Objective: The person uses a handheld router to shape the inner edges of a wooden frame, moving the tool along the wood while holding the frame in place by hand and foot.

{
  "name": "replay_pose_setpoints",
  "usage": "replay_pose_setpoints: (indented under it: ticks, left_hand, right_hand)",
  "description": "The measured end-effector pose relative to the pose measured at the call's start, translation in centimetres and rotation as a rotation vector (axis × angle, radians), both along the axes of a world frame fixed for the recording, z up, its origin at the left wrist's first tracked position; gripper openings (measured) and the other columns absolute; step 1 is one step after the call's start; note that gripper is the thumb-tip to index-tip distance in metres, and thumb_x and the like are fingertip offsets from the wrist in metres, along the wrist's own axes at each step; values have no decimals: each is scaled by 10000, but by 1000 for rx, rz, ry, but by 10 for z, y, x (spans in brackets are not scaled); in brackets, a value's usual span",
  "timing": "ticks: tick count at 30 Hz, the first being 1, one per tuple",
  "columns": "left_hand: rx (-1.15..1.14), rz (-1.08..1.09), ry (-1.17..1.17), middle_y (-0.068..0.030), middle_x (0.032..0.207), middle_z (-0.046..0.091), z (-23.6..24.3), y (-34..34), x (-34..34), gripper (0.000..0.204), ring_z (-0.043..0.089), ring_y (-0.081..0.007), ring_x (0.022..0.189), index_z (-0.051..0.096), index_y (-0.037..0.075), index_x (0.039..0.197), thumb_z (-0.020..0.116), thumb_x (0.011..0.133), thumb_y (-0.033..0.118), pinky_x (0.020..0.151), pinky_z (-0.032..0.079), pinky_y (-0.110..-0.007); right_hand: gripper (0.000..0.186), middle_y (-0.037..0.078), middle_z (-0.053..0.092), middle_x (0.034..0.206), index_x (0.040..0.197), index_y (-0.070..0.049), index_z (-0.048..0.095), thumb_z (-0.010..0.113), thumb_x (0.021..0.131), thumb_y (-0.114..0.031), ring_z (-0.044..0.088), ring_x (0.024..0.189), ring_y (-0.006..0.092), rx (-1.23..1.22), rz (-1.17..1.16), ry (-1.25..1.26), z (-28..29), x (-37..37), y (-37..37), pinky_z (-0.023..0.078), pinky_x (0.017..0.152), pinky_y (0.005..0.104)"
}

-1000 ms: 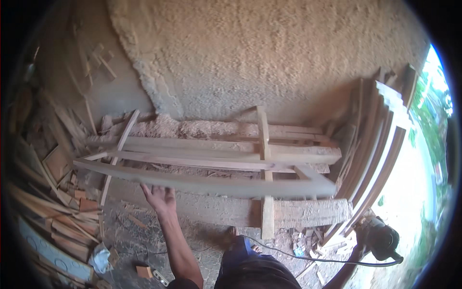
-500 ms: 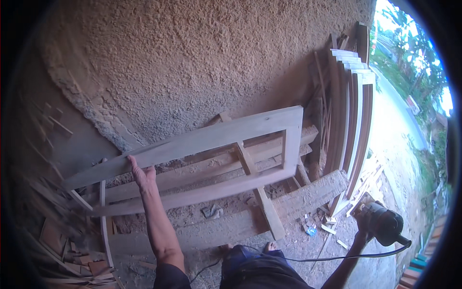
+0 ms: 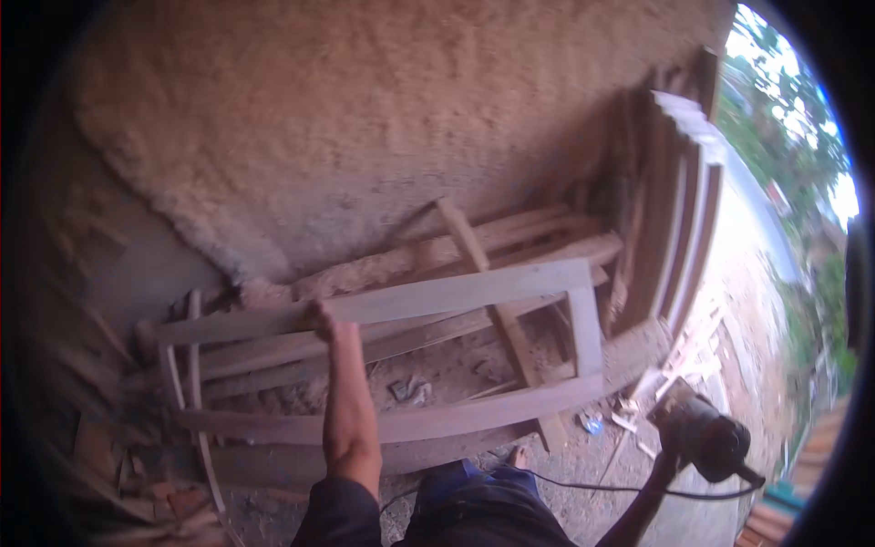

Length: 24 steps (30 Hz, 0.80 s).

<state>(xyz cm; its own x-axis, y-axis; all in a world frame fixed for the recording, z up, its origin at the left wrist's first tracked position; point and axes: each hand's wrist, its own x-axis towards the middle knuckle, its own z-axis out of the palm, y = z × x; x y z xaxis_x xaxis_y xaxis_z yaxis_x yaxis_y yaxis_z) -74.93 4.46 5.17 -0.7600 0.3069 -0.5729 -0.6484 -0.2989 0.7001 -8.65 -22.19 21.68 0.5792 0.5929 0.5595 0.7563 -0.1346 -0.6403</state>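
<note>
A long rectangular wooden frame [image 3: 474, 290] of pale planed boards lies across the wooden supports in front of me. My left hand [image 3: 334, 324] is on its far rail, left of the middle, with the fingers closed over the board; motion blur softens them. Out to the right, away from the frame, my right hand [image 3: 673, 445] grips a corded power tool [image 3: 715, 444] with a dark rounded body and a flat base turned up and left. Its black cable [image 3: 629, 490] runs left past my legs. The fingers behind the tool are mostly hidden.
Rough beams [image 3: 629, 356] and a crosswise batten [image 3: 515, 342] lie beneath the frame. Several similar frames [image 3: 679, 210] lean upright at the back right by a rough plastered wall [image 3: 365, 137]. Wood scraps [image 3: 173, 492] litter the left; offcuts [image 3: 624, 421] lie right.
The wooden frame has come down from a tilted position and moved nearer to me. My left hand has moved right and slightly down with it. The power tool has shifted a little left and down.
</note>
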Motion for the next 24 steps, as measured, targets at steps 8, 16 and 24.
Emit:
replay_pose_setpoints:
  ticks: [8, 16, 24]
  left_hand:
    - [-49, -28, -120, -117, 1425, 520, -47, -7, 12, 673, 582, -301, 1195, 396, 76, 1458, 707, 909, 307, 984, 511, -529]
    - [-430, -294, 474, -193, 1309, 548, -57, -133, -34, 556, 532, -307, 1236, 482, -25, 1359, 651, 964, 328, 963, 502, -476]
    - [-527, 645, 337, -194, 1320, 567, -98, -353, -133, 617, 595, -309, 1163, 406, -17, 1433, 661, 974, 309, 942, 528, -445]
  right_hand:
    - [733, 169, 519, 1407, 1367, -98, 507, 594, 855, -615, 479, 1292, 347, -1, 76, -130, 20, -57, 59, 347, 1115, 549]
    - [738, 173, 514, 1415, 1374, -98, 501, 583, 864, -625, 476, 1294, 349, -10, 362, -116, 22, -137, 140, 347, 1114, 553]
    - [744, 176, 509, 1423, 1381, -98, 495, 573, 872, -636, 473, 1296, 351, -26, 655, -43, 15, -235, 173, 347, 1113, 558]
